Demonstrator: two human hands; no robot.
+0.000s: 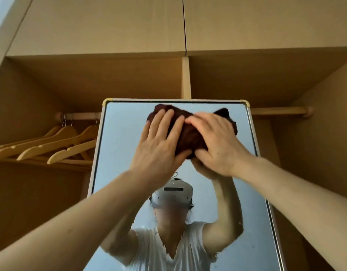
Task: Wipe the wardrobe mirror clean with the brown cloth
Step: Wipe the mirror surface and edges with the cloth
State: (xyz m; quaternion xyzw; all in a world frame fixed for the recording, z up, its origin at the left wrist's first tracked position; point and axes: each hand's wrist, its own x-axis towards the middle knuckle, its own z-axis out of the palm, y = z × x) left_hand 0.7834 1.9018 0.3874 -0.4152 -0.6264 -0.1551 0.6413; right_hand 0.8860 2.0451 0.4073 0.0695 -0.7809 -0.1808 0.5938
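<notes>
Under both hands: brown cloth (190,133), bunched into a thick wad and pressed against the glass just below the mirror's top edge; two dark corners stick out past the fingertips, one above the left hand and one above the right.
Left hand (159,147): flat on the left side of the cloth, fingers straight and spread, thumb lying along the wad's lower edge.
Right hand (217,143): laid over the right side, fingers bent across the cloth towards the left hand's fingertips and almost meeting them, thumb tucked under the lower edge; it seems to clasp the wad rather than merely press it, though the blur there leaves some doubt.
Mirror (120,137): a tall panel in a pale frame with brass-coloured corners, running from just above the hands down past both forearms.
Reflection below the hands: a person in a white headset (173,194) and a white T-shirt (155,249), arms raised (the face is not readable).
Left of the left hand: wooden hangers (57,145) on a wooden rail (78,115), empty of clothes.
Right of the right hand: a second rail (280,110), meeting the wardrobe's side wall.
Above the hands: an upright divider (186,79) between two open compartments, and over it closed cupboard doors (110,26).
</notes>
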